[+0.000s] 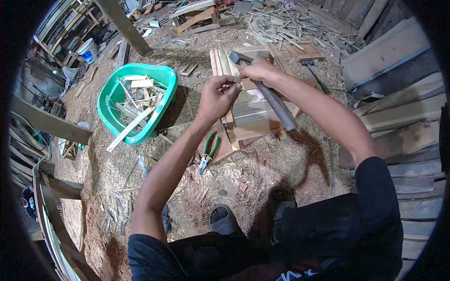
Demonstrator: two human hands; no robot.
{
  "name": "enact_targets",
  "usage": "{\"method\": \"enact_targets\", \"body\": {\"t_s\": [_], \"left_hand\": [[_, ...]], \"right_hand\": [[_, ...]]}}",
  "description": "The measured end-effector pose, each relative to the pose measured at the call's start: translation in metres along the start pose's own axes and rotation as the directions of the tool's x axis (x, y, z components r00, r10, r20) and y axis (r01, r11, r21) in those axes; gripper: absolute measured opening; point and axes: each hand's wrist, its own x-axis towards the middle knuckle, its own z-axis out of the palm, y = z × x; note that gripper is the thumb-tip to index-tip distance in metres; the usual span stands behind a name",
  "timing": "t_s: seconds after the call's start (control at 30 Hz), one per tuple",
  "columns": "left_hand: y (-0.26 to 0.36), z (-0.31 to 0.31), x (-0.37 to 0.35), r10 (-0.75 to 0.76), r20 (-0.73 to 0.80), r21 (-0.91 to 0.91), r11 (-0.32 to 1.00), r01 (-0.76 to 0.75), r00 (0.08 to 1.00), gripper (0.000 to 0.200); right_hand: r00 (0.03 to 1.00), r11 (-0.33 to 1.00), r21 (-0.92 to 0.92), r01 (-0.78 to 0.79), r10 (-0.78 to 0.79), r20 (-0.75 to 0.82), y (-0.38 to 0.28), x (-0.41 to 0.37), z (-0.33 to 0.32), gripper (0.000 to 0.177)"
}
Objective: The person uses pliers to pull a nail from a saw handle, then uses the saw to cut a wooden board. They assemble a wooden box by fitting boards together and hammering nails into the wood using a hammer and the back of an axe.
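Observation:
My right hand (261, 70) is closed around a hammer (277, 107) near its dark metal head, and the wooden handle slants down toward me. Close by on the left, my left hand (218, 97) has thumb and fingertips brought together in a pinch; anything between them is too small to make out. Below both hands stands a wooden box-like piece (255, 122) built of light and reddish boards, partly covered by my hands and the hammer. Pliers (209, 152) with green handles lie at its near left corner, on a flat reddish board (222, 138).
A green plastic tub (104, 114) full of wood offcuts stands left on the sawdust-strewn ground. Wooden posts (123, 27) rise at left. Stacked planks (398, 136) line the right side. Thin wood strips (281, 28) are heaped at the back. My sandalled feet (225, 220) are below.

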Motion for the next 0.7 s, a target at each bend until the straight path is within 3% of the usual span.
{"method": "enact_targets", "body": {"t_s": [0.1,0.3,0.33,0.43,0.47,0.57,0.7], "left_hand": [[0.007,0.0,-0.004,-0.102,0.035,-0.101,0.989,0.105,0.994,0.012],[-0.006,-0.012,-0.003,0.014,0.208,0.059,0.998,-0.027,0.978,0.009],[0.0,-0.017,-0.001,0.165,0.283,0.169,0.961,-0.218,0.945,0.01],[-0.001,-0.018,-0.004,0.019,0.242,0.033,0.999,-0.028,0.97,0.014],[0.0,-0.019,-0.004,0.079,0.254,0.107,0.988,-0.11,0.964,0.014],[0.001,-0.017,-0.005,0.015,0.244,0.081,0.996,-0.035,0.97,0.014],[0.003,-0.016,-0.005,0.04,0.244,0.129,0.989,-0.073,0.969,0.016]], "right_hand": [[0.998,0.996,0.083,-0.038,0.034,0.05,0.007,0.001,-0.002,0.041],[1.0,0.998,0.056,0.008,-0.009,0.024,0.013,0.009,0.004,0.046],[0.996,0.991,0.118,0.069,-0.076,0.051,0.016,0.008,0.005,0.044],[0.996,0.995,0.056,0.088,-0.089,0.027,0.013,0.003,0.002,0.045],[0.996,0.995,0.039,0.093,-0.093,-0.004,0.017,0.009,0.006,0.044],[0.997,0.997,0.018,0.074,-0.074,0.028,0.014,0.007,0.002,0.044],[0.998,0.998,0.038,0.046,-0.048,0.034,0.012,0.003,0.002,0.042]]}}
